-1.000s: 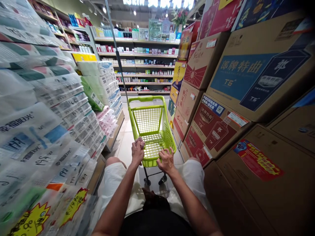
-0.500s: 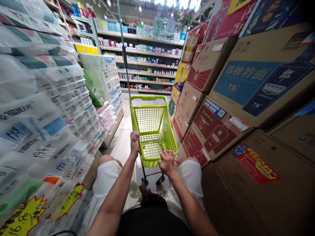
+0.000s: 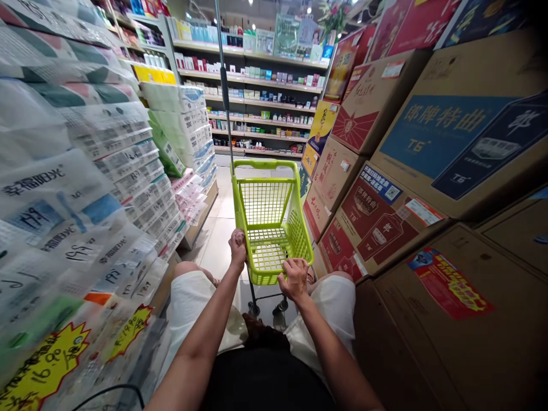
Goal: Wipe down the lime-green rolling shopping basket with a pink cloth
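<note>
cloth [image 3: 238,234]: mostly hidden in left hand [image 3: 238,250] | cart [image 3: 264,278]: rim partly behind right hand [image 3: 294,278] | pole [image 3: 223,74]: top cut off | shelf goods [image 3: 274,75]: too small to read | packs [image 3: 38,188]: cut, left edge | boxes [image 3: 458,128]: cut, right

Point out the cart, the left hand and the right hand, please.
Cart [image 3: 264,202], head view: far mesh panel.
Left hand [image 3: 238,249], head view: middle of the hand.
Right hand [image 3: 294,279], head view: back of the hand.

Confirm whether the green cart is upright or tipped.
Upright: the green cart has its basket opening upward and wheels below, on the floor.
</note>
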Demonstrator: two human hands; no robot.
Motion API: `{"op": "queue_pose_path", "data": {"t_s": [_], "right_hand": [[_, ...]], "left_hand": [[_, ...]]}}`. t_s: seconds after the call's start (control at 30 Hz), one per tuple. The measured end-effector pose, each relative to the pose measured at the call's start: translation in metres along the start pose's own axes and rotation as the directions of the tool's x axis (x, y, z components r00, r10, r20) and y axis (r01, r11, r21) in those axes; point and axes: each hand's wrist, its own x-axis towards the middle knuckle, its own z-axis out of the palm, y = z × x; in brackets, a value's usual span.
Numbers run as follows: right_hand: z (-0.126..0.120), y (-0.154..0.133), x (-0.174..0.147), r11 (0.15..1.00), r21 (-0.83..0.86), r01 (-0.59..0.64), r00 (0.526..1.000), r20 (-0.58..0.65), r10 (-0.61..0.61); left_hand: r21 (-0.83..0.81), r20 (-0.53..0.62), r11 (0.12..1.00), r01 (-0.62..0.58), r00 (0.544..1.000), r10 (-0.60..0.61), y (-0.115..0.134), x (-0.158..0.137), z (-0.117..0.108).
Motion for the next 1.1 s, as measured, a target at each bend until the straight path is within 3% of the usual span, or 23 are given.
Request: {"op": "queue_pose_path", "data": {"t_s": [0.1, 0.3, 0.37, 0.5, 0.63, 0.93, 1.0, 1.1], "right_hand": [[0.001, -0.003, 0.001, 1.0, -0.004, -0.01, 1.0, -0.007, 0.01], [0.0, -0.004, -0.001, 1.0, -0.022, -0.016, 1.0, -0.011, 0.015], [-0.002, -0.004, -0.002, 0.999, -0.028, -0.018, 1.0, -0.001, 0.018], [-0.004, -0.004, -0.003, 0.999, -0.044, -0.01, 1.0, 0.016, 0.011], [0.0, -0.005, -0.002, 0.999, -0.048, -0.007, 1.0, 0.008, 0.008], [-0.002, -0.005, -0.007, 0.996, -0.075, -0.037, 0.999, 0.026, 0.039], [-0.001, -0.005, -0.007, 0.996, -0.089, -0.03, 0.999, 0.04, 0.034], [0.002, -0.005, -0.006, 0.996, -0.093, -0.016, 0.999, 0.05, 0.021]], "left_hand": [[-0.029, 0.042, 0.998, 0.061, 0.997, -0.059, 0.0, -0.002, -0.003], [-0.053, 0.272, 0.995, 0.087, 0.96, -0.069, -0.022, -0.06, -0.04], [-0.088, 0.306, 0.989, 0.117, 0.948, -0.085, -0.021, -0.067, -0.046], [-0.216, 0.149, 0.968, 0.13, 0.984, -0.099, -0.001, -0.044, -0.03], [-0.145, 0.104, 0.988, 0.056, 0.994, -0.041, 0.021, -0.024, -0.01], [-0.074, 0.245, 0.997, 0.034, 0.969, -0.015, 0.007, -0.115, -0.057], [-0.064, 0.214, 0.997, -0.037, 0.976, 0.05, 0.016, -0.108, -0.053], [0.042, 0.144, 0.99, -0.138, 0.981, 0.13, 0.037, -0.073, -0.037]]}}
